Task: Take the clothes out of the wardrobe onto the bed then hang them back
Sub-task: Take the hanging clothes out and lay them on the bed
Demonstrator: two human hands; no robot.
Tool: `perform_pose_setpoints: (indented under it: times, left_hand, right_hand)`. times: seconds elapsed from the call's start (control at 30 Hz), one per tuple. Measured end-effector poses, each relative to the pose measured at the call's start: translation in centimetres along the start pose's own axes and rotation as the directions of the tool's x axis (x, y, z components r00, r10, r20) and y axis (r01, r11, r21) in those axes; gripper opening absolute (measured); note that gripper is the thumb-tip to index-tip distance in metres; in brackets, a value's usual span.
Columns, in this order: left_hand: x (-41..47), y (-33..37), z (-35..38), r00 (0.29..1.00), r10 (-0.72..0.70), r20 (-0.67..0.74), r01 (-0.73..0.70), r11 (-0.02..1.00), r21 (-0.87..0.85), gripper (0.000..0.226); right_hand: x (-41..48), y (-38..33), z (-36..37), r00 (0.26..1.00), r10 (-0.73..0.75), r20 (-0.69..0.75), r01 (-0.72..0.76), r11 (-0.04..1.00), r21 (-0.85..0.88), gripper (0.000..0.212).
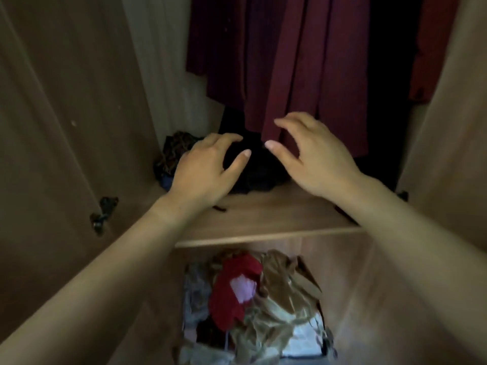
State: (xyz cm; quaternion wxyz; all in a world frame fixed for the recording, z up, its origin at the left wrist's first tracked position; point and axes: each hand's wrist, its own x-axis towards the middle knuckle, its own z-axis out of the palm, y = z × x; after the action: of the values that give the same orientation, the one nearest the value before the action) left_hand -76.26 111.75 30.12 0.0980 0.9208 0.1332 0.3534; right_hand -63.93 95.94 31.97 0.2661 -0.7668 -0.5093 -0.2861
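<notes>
Dark red garments (pixel 297 61) hang inside the open wardrobe, their hems just above a wooden shelf (pixel 263 219). A crumpled black garment (pixel 258 175) lies on that shelf below them. My left hand (pixel 205 169) hovers over the black garment's left side with fingers spread and curled, holding nothing. My right hand (pixel 313 154) is level with the red hems, fingers apart, also holding nothing. The two thumbs nearly meet above the black garment.
A patterned dark cloth (pixel 176 151) lies at the shelf's left back corner. Below the shelf, a heap of clothes (pixel 258 301) in red, tan and pink fills the lower compartment. Wardrobe doors (pixel 66 114) stand open on both sides, with a hinge (pixel 102 212) on the left.
</notes>
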Motion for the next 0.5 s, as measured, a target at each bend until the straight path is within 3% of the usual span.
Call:
perform_pose_setpoints:
  times: [0.23,0.5]
  left_hand:
    - [17.7,-5.9,-0.5,0.988,0.096,-0.117,-0.096,0.995,0.005,0.059]
    - [37.7,-10.0,-3.2,0.921,0.218,-0.321,-0.194,0.975,0.107,0.044]
  right_hand:
    - [18.0,5.7,1.2,0.976,-0.164,-0.145,0.147,0.982,-0.117,0.054]
    - [36.9,11.3,-1.5,0.896,-0.301,-0.325,0.201,0.930,-0.308,0.052]
